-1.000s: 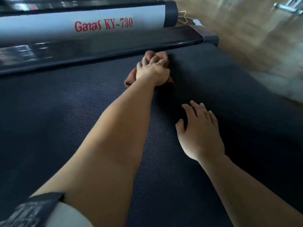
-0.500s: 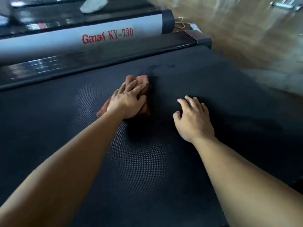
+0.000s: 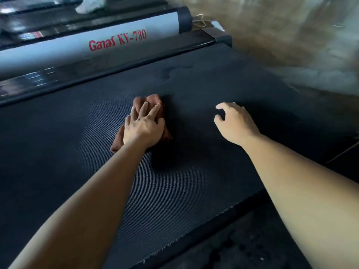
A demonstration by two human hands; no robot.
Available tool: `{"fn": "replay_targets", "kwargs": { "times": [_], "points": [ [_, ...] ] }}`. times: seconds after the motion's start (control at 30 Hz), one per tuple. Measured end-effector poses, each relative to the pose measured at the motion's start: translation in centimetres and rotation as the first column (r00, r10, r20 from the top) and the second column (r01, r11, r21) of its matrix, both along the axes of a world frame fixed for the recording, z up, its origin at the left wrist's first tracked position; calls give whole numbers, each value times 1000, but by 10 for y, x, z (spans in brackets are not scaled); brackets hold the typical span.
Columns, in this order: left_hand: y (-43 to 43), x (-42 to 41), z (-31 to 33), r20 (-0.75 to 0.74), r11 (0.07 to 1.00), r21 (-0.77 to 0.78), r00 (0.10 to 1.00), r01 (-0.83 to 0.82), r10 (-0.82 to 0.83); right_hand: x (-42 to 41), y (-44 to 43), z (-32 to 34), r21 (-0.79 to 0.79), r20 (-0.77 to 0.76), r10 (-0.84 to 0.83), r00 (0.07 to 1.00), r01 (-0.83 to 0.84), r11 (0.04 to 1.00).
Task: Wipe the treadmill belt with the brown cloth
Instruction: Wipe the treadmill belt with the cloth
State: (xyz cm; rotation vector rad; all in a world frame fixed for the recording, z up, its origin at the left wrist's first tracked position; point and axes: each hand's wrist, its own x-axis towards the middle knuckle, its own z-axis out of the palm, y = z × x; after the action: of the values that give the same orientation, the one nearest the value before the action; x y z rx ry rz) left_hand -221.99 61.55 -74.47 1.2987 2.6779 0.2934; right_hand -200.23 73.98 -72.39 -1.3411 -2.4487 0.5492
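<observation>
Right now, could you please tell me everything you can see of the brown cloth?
The brown cloth is a soft, reddish-brown fabric, bunched and folded rather than spread flat. It lies on the dark ribbed treadmill belt. The left hand presses on it with straight, spread fingers and covers its middle, so only a crumpled end beyond the fingertips and a folded corner near the wrist show.

Your ribbed black treadmill belt (image 3: 174, 191) carries one bunched brown cloth (image 3: 152, 100), lying just off centre toward nine o'clock.
</observation>
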Motion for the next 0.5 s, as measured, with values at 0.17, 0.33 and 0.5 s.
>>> {"fn": "replay_targets", "kwargs": {
  "times": [0.17, 0.33, 0.5],
  "points": [
    [29, 74, 1, 17, 983, 27, 984, 179, -180, 97, -4, 9, 70, 111, -132, 985, 124, 990],
    [47, 175, 5, 62, 892, 40, 890, 450, -452, 177, -22, 3, 145, 205, -264, 942, 238, 960],
    [20, 198, -2, 60, 731, 65, 728, 680, -683, 217, -31, -9, 154, 267, -394, 879, 365, 918]
  ]
}}
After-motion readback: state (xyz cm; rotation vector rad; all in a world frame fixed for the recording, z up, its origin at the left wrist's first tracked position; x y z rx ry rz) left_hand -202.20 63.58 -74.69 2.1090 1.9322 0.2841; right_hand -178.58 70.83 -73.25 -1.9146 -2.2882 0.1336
